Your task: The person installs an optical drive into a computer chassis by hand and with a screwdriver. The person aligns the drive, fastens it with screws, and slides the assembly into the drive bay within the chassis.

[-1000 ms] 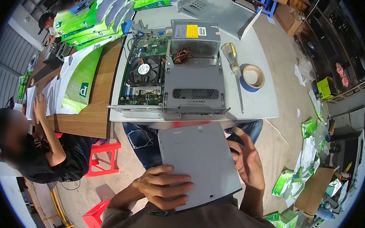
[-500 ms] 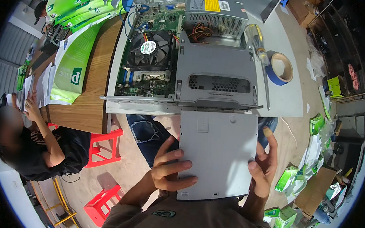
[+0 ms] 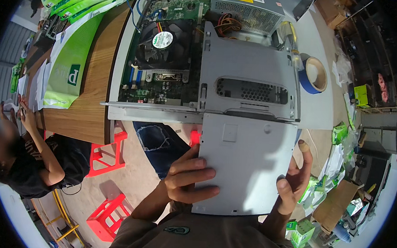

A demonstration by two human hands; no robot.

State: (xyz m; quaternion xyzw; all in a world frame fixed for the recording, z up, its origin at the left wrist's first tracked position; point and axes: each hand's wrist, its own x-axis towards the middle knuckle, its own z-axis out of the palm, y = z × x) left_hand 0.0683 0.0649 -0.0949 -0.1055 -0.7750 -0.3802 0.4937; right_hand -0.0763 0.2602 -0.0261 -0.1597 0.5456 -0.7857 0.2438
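A flat light-grey metal optical drive [image 3: 243, 167] is held level between my two hands. Its far edge meets the front of an opened computer case, below the grey metal drive cage [image 3: 248, 66]. My left hand [image 3: 189, 179] grips the drive's left side, fingers lying over its top. On the opposite side my right hand [image 3: 294, 180] holds the edge, thumb at the top and a wrapped fingertip pointing up. Inside the case, a black cooling fan [image 3: 177, 51] sits on the green circuit board [image 3: 177, 10], and a power supply [image 3: 244, 12] stands behind the cage.
Right of the case lie a screwdriver [image 3: 297, 59] and a blue tape roll [image 3: 312, 76]. Green-and-white bags [image 3: 73, 63] cover part of the wooden table at left. Red stools [image 3: 108, 218] stand below, near another person in black. A cardboard box [image 3: 335, 205] and litter lie at right.
The drive has moved forward, its far edge now against the case front. Both hands keep their hold. The view has shifted slightly.
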